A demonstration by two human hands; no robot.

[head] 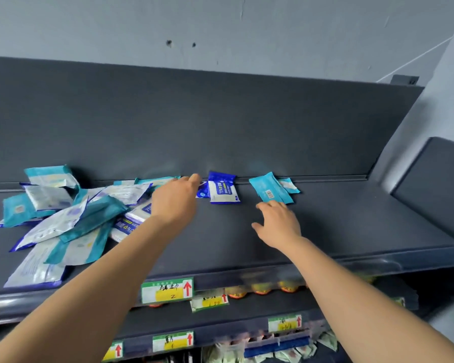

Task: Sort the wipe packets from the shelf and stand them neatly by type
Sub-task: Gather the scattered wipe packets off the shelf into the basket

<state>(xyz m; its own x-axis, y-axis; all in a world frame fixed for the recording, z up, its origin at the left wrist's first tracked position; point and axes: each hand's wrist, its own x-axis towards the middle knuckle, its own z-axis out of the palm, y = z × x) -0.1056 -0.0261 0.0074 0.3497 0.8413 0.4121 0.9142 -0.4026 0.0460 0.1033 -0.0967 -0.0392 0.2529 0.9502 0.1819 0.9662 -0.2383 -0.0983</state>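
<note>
While most of the stock lay unsorted, the loose heap of teal and white-and-blue foil wipe packets [63,218] sprawled flat over the left end of the dark grey metal shelf [351,226], reaching from its back wall to its near lip. Just right of that heap, the left hand [174,203] stretched toward the back wall, its fingertips touching a small dark-blue packet [202,191]; whether the grip had closed on it I could not tell, since the hand hid the contact. Beside it stood the dark-blue and white wipe packet [223,188], upright with its long axis vertical, leaning on the wall. Further right, two teal wipe packets [271,188] leaned tilted against the same wall. The right hand [279,224] hovered directly on their near side, fingers spread wide and holding nothing, so it looked the better placed to straighten them. Right of the teal pair the shelf offered bare room up to its end panel.
</note>
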